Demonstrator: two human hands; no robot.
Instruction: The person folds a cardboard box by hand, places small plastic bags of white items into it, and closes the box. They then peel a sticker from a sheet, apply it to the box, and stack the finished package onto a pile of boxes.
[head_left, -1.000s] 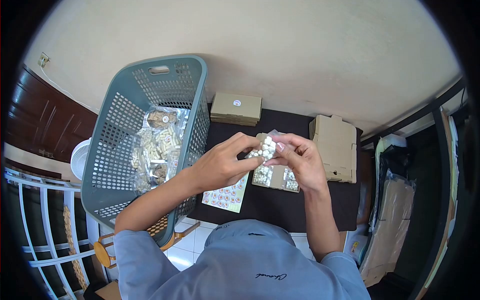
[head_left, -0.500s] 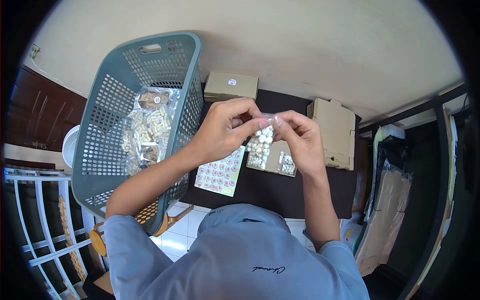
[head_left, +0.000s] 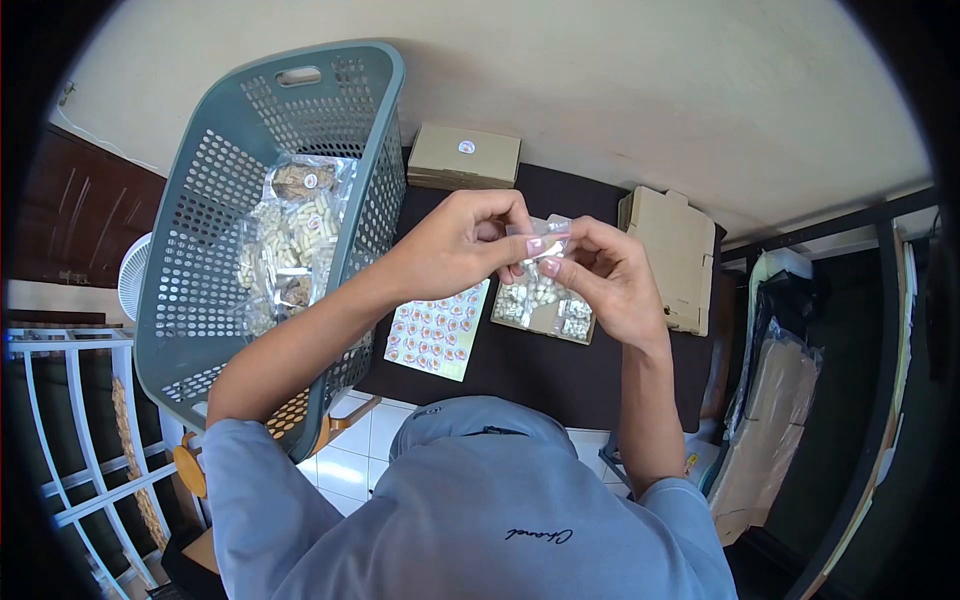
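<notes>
A small clear zip bag [head_left: 553,233] of whitish pieces is pinched along its upper edge by both hands. My left hand [head_left: 455,245] grips it from the left, fingers bent and thumb pressed on the plastic. On the opposite side my right hand [head_left: 615,275] is closed on the bag between thumb and fingers. Directly below lies a shallow cardboard box [head_left: 543,325] with small bags of whitish pieces in it; the hands partly hide it. Left of that box lies a sheet of round stickers [head_left: 437,330].
A tall green-grey perforated basket [head_left: 385,130] stands at left, holding several filled clear bags [head_left: 300,225]. At the back of the dark table [head_left: 570,190] is a stack of cardboard boxes [head_left: 465,157]. More flat boxes [head_left: 672,260] stand at right.
The bag has tilted up from hanging downward, and its top now lies flatter between both hands. The fingers have shifted along its edge. The whole view has moved slightly.
</notes>
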